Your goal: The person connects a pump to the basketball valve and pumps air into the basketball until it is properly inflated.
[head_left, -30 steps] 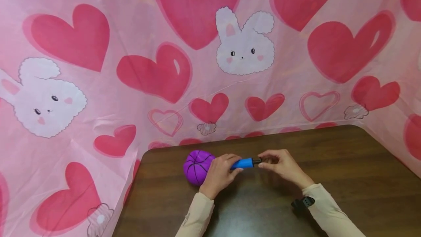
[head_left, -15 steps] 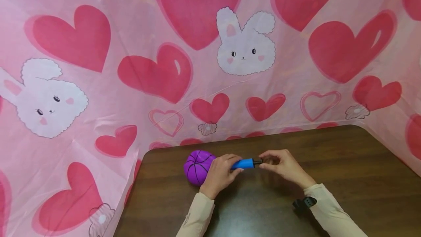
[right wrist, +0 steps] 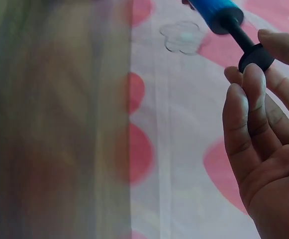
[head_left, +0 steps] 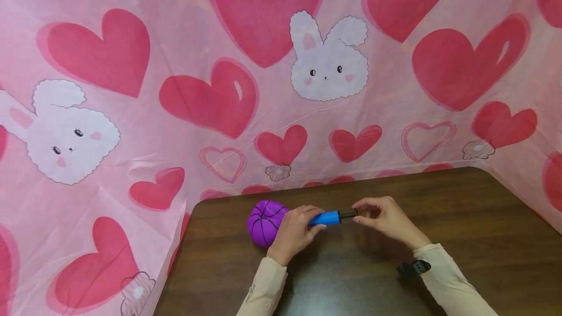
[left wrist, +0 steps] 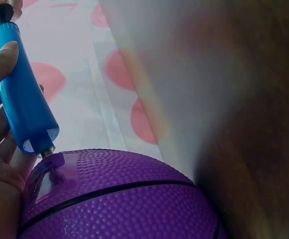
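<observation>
A purple toy basketball [head_left: 265,223] with black lines sits on the table, partly behind my left hand [head_left: 291,233]. That hand grips the blue barrel of a small hand pump [head_left: 327,218], thumb along its side. In the left wrist view, the pump's metal needle [left wrist: 46,152] meets the ball, whose skin looks dented there. My right hand [head_left: 388,218] pinches the pump's black end knob [right wrist: 257,59] between thumb and fingertips. A length of black plunger rod [right wrist: 239,35] shows between barrel and knob.
The brown wood-grain table [head_left: 351,277] has rounded far corners. A pink cloth [head_left: 281,106] with hearts and rabbit faces hangs behind it and along both sides. A black strap device [head_left: 412,268] sits at my right wrist.
My right hand has moved to the right with the knob, and more of the plunger rod shows outside the barrel. The left hand and the ball stay in place.
</observation>
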